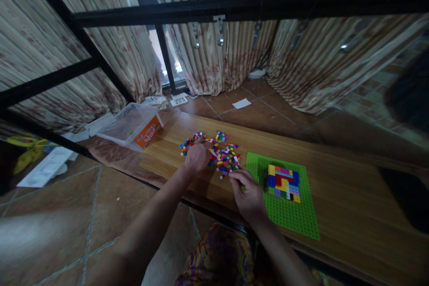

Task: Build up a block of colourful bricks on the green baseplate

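Your left hand (197, 156) is at the pile of small toy bricks (226, 157) on the wooden tabletop (345, 187). It reaches over the left part of the pile, with the fingers pointing away from you. If these fingers are closed on one brick or only touch the bricks, I cannot tell.

Your right hand (247, 194) is just beside the near right edge of the pile, between the pile and the green baseplate (291, 221). Its fingers are bent and the tips are near together. Something small and yellow-green shows at the palm side, but it is too small to name, and I cannot tell what the fingertips hold.

The bricks of the pile have many colours and lie loose. The green baseplate lies flat to the right of them. On it, toward its far part, stands the block of joined bricks (284, 182), with red, blue, yellow and white pieces in its top.

At the left end of the tabletop is the clear plastic box (124, 127) with an orange label (148, 132). Behind the tabletop, a white paper (241, 103) lies on the tiled floor (214, 106), in front of the striped curtains (208, 62).
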`<action>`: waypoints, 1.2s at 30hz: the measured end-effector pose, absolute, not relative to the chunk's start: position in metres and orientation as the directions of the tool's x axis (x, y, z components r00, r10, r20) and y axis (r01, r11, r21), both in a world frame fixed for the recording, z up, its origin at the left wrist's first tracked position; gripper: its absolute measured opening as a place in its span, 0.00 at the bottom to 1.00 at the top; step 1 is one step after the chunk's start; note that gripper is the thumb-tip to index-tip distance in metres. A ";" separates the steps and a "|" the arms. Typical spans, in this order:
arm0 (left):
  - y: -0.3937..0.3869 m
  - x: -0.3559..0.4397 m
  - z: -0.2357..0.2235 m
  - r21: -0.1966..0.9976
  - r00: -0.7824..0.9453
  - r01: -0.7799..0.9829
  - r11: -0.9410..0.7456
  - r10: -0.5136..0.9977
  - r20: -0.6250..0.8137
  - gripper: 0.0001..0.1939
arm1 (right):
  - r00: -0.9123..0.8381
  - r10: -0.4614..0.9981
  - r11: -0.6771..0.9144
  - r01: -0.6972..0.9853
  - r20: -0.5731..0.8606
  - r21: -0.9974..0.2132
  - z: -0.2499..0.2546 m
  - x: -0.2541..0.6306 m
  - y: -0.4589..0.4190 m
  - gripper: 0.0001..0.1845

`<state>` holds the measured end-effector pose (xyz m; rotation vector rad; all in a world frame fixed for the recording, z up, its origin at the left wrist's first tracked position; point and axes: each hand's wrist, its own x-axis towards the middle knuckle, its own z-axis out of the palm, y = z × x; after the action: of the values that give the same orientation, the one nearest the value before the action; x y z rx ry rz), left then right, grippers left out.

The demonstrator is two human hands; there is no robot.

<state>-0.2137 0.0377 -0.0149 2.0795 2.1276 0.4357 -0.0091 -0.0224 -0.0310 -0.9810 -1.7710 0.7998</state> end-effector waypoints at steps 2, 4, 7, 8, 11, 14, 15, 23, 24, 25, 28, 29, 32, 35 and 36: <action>0.034 -0.213 -0.012 0.339 -0.034 0.941 -0.015 0.990 0.138 0.14 | -0.241 0.884 0.457 0.273 0.400 -0.846 -0.030 -0.009 -0.022 0.10; 0.023 -0.208 -0.007 0.433 -0.045 0.900 -0.044 0.980 0.192 0.12 | -0.218 0.901 0.425 0.277 0.374 -0.862 -0.028 -0.009 -0.021 0.10; -0.006 -0.189 0.003 0.630 -0.034 0.766 -0.131 0.969 0.243 0.09 | -0.174 0.944 0.316 0.246 0.279 -0.916 -0.022 -0.011 -0.020 0.11; -0.017 -0.181 0.005 0.696 -0.005 0.701 -0.154 0.975 0.222 0.08 | -0.178 0.956 0.269 0.213 0.233 -0.939 -0.020 -0.012 -0.019 0.13; -0.045 -0.163 0.008 0.854 -0.012 0.513 -0.088 0.994 0.110 0.08 | -0.242 0.964 0.136 0.106 0.107 -0.985 -0.013 -0.015 -0.020 0.12; -0.058 -0.158 0.006 0.923 -0.022 0.385 -0.013 0.999 0.023 0.09 | -0.272 0.962 0.053 0.068 0.033 -0.996 -0.012 -0.016 -0.023 0.11; -0.060 -0.158 0.004 0.933 -0.016 0.359 0.002 1.000 0.004 0.09 | -0.267 0.964 0.027 0.058 0.011 -0.998 -0.013 -0.016 -0.024 0.12; -0.058 -0.163 -0.002 0.873 -0.041 0.486 -0.021 0.998 0.047 0.08 | -0.213 0.976 -0.027 0.116 -0.052 -0.993 -0.025 -0.015 -0.019 0.15; -0.055 -0.165 -0.004 0.838 -0.073 0.545 -0.018 0.995 0.069 0.08 | -0.188 0.982 0.036 0.201 -0.002 -0.979 -0.025 -0.015 -0.015 0.14; -0.051 -0.166 -0.006 0.797 -0.108 0.604 -0.007 0.990 0.090 0.07 | -0.168 0.984 0.105 0.298 0.056 -0.949 -0.026 -0.015 -0.011 0.13; -0.035 -0.172 -0.014 0.667 -0.186 0.744 0.051 0.974 0.132 0.06 | -0.183 0.963 0.266 0.547 0.196 -0.794 -0.029 -0.019 0.005 0.11; -0.030 -0.174 -0.017 0.628 -0.200 0.775 0.071 0.970 0.138 0.06 | -0.207 0.953 0.301 0.593 0.220 -0.747 -0.031 -0.020 0.010 0.11; -0.017 -0.178 -0.020 0.535 -0.205 0.839 0.100 0.969 0.141 0.07 | -0.259 0.931 0.365 0.647 0.257 -0.670 -0.036 -0.025 0.019 0.09; -0.003 -0.179 -0.015 0.476 -0.191 0.874 0.094 0.968 0.160 0.09 | -0.249 0.922 0.386 0.634 0.296 -0.670 -0.039 -0.026 0.020 0.09; 0.003 -0.179 -0.012 0.460 -0.190 0.884 0.088 0.965 0.180 0.10 | -0.240 0.921 0.389 0.624 0.307 -0.678 -0.039 -0.024 0.018 0.09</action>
<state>-0.1791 0.0032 -0.0122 1.8818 2.1855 0.7193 -0.0243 0.0181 -0.0389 -1.3228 -1.9661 0.5553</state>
